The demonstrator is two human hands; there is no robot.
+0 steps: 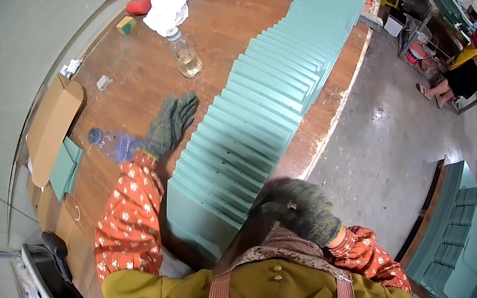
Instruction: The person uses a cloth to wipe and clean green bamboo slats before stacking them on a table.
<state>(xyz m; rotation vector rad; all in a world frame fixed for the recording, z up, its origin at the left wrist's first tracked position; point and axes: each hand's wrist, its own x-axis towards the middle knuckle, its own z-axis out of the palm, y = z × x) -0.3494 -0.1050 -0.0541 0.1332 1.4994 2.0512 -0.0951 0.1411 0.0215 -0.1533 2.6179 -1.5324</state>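
Note:
My left hand (pixel 169 125), in a grey-green knit glove, lies on the brown tabletop with its fingers stretched out. It holds nothing and rests left of a long row of pale green flat panels (pixel 242 130). The panels overlap like fanned cards, and small dark holes show on the nearer ones. My right hand (pixel 303 210), gloved alike, is by the table's near edge in front of my apron. Its fingers look curled and are partly blurred; anything in them is hidden. A clear plastic bottle (pixel 116 143) lies behind my left wrist.
A bottle with some liquid (pixel 186 57) stands beyond my left hand. White cloth (pixel 169 9), a sponge (pixel 126 25) and a cardboard piece (pixel 56 131) lie on the table (pixel 118 99). More green panels (pixel 454 233) are stacked at lower right. A person (pixel 474 61) is at far right.

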